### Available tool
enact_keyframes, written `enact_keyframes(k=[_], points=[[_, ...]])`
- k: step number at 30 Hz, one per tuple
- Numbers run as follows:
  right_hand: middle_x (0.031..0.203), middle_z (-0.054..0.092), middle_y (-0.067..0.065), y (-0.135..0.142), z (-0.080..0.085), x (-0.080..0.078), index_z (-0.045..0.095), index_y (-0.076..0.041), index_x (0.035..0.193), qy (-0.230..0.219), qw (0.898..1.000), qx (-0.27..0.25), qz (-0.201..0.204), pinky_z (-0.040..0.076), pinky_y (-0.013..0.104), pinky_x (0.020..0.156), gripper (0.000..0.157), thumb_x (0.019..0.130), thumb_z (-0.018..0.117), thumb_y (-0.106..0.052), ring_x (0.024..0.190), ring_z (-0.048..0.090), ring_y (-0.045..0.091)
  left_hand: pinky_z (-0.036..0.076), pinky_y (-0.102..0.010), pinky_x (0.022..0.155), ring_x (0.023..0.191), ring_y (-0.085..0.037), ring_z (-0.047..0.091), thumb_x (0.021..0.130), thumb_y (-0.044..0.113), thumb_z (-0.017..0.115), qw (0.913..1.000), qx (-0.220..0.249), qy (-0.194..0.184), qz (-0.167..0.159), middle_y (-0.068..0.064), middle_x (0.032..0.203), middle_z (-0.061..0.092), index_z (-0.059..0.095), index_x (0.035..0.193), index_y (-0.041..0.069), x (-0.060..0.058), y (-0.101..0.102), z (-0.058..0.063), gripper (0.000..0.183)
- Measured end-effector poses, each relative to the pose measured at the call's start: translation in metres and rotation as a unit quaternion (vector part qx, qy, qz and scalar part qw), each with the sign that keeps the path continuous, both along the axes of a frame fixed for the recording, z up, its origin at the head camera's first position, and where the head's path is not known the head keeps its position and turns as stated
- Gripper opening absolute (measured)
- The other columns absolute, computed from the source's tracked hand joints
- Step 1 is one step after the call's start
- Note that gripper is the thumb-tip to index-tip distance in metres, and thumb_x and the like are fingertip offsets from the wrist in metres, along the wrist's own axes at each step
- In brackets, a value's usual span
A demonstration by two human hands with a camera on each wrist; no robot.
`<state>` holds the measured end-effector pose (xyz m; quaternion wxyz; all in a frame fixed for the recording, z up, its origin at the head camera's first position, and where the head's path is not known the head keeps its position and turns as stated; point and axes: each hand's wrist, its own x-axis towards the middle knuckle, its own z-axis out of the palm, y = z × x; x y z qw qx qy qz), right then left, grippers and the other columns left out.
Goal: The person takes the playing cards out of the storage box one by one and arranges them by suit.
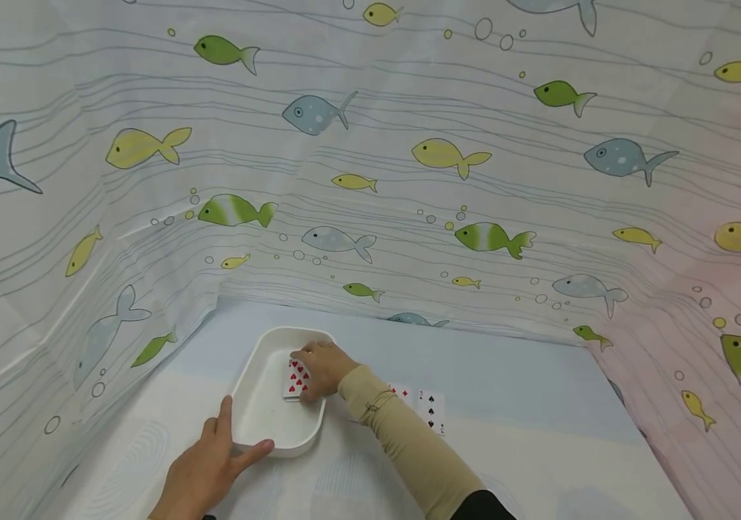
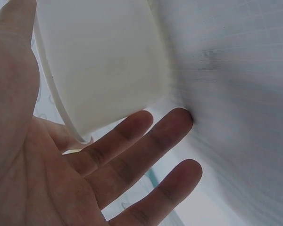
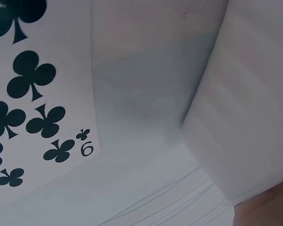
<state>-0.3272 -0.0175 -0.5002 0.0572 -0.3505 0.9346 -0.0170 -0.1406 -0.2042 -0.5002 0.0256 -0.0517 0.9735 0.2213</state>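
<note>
A white rectangular tray (image 1: 250, 412) with rounded corners sits on the table. Inside it, my right hand (image 1: 329, 367) grips a small stack of playing cards (image 1: 294, 380) by its ends, a red hearts card uppermost. The palm hides the stack's right part. My left hand (image 1: 204, 462) rests at the tray's near left corner, thumb along the front rim and index finger up the left side. In the left wrist view its other fingers (image 2: 165, 134) extend straight beside the tray's outer wall (image 2: 108, 56).
To the tray's right lie a spades card (image 1: 432, 412) and a diamonds card (image 1: 403, 392), partly behind the right sleeve (image 1: 396, 433). The right wrist view shows a clubs card (image 3: 61, 101) beside the tray's side (image 3: 245, 103). A fish-patterned sheet (image 1: 383, 209) surrounds the table.
</note>
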Motion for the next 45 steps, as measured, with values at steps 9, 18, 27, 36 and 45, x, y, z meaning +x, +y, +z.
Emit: enact_keyframes(k=[9, 18, 27, 36, 45], points=[[0.148, 0.049, -0.006, 0.004, 0.000, 0.000, 0.042, -0.028, 0.156, 0.002, 0.999, -0.040, 0.000, 0.035, 0.028, 0.112, 0.094, 0.077, 0.083, -0.056, 0.137, 0.042, 0.014, 0.051, -0.051, 0.068, 0.084, -0.031, 0.063, 0.083, 0.081, 0.057, 1.0000, -0.001, 0.000, -0.001, -0.032, 0.126, 0.050, 0.013, 0.155, -0.012, 0.000, 0.000, 0.000, 0.126], [0.146, 0.045, -0.004, 0.009, 0.002, -0.002, 0.040, -0.026, 0.157, 0.031, 0.996, -0.075, 0.023, 0.034, 0.026, 0.112, 0.094, 0.078, 0.081, -0.057, 0.134, 0.041, 0.013, 0.052, -0.052, 0.070, 0.086, -0.032, 0.063, 0.082, 0.082, 0.057, 1.0000, -0.001, 0.002, 0.002, -0.033, 0.127, 0.050, 0.014, 0.155, -0.011, -0.002, 0.001, 0.000, 0.126], [0.147, 0.042, 0.001, 0.019, 0.012, 0.001, 0.037, -0.023, 0.157, 0.066, 0.992, -0.103, 0.035, 0.041, 0.028, 0.106, 0.094, 0.081, 0.078, -0.059, 0.125, 0.044, 0.015, 0.052, -0.052, 0.069, 0.087, -0.033, 0.064, 0.082, 0.082, 0.057, 1.0000, 0.001, -0.006, 0.004, -0.035, 0.129, 0.049, 0.014, 0.155, -0.012, -0.001, 0.002, 0.002, 0.127], [0.144, 0.043, 0.004, 0.031, 0.026, 0.011, 0.038, -0.018, 0.157, 0.082, 0.985, -0.146, 0.051, 0.043, 0.027, 0.101, 0.096, 0.080, 0.080, -0.056, 0.121, 0.042, 0.016, 0.052, -0.050, 0.068, 0.086, -0.032, 0.063, 0.080, 0.083, 0.057, 0.9999, -0.001, -0.013, 0.004, -0.034, 0.127, 0.049, 0.013, 0.155, -0.012, -0.001, 0.002, 0.003, 0.129], [0.143, 0.045, 0.003, 0.046, 0.030, 0.021, 0.040, -0.019, 0.156, 0.080, 0.980, -0.179, 0.039, 0.044, 0.027, 0.102, 0.094, 0.079, 0.082, -0.054, 0.122, 0.042, 0.016, 0.052, -0.053, 0.071, 0.087, -0.034, 0.063, 0.079, 0.085, 0.057, 0.9999, -0.004, -0.015, 0.004, -0.035, 0.128, 0.048, 0.013, 0.155, -0.013, -0.003, 0.001, 0.000, 0.131]])
